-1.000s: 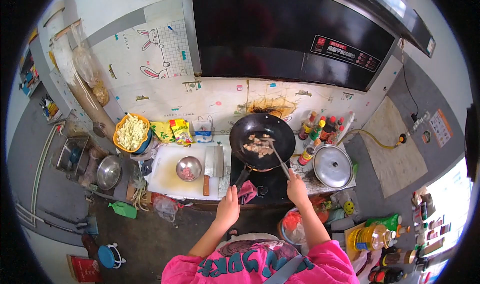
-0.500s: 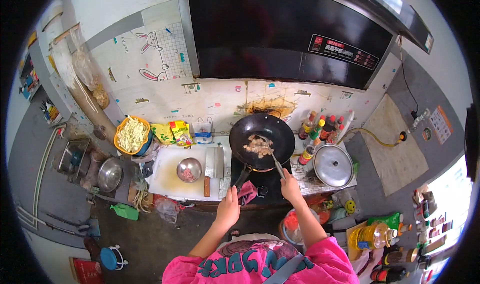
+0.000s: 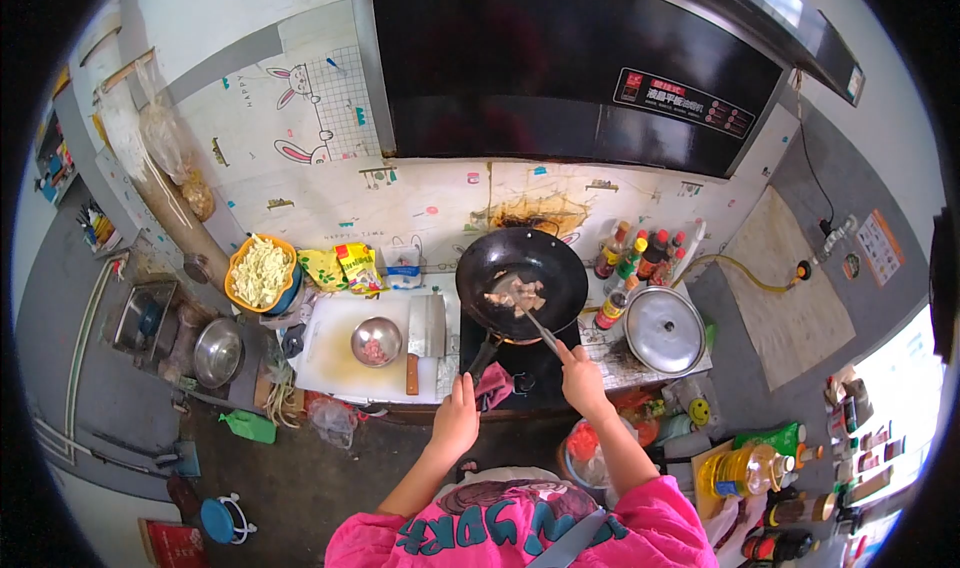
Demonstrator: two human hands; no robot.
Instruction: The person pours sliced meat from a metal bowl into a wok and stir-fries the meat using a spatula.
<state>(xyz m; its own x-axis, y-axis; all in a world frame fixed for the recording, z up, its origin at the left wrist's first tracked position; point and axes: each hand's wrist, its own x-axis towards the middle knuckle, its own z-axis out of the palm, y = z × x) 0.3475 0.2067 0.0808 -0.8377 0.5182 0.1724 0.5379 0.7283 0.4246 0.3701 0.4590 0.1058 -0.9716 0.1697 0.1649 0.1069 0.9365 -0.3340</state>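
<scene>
My left hand [image 3: 457, 420] is closed around the handle [image 3: 483, 356] of a black wok [image 3: 556, 265] on the stove. A dark pink cloth [image 3: 495, 385] hangs just right of that handle. In my right hand [image 3: 583, 380] is a spatula [image 3: 544, 335], its shaft slanting up and left into the wok. Its head sits among pale browned meat pieces [image 3: 529, 290] at the wok's bottom and is partly hidden by them. Left of the stove, a cleaver [image 3: 428, 326] lies on a white cutting board [image 3: 325, 368] beside a metal bowl [image 3: 389, 329] holding raw meat.
Several sauce bottles [image 3: 632, 258] and a metal lid [image 3: 665, 330] stand close on the wok's right. An orange basket of chopped vegetables [image 3: 232, 276] is at the back left. Seasoning bags [image 3: 360, 268] lean by the wall. The range hood [image 3: 560, 78] hangs above.
The spatula's head has shifted slightly left and lower in the wok, and the meat pieces lie differently. My left hand still holds the wok handle.
</scene>
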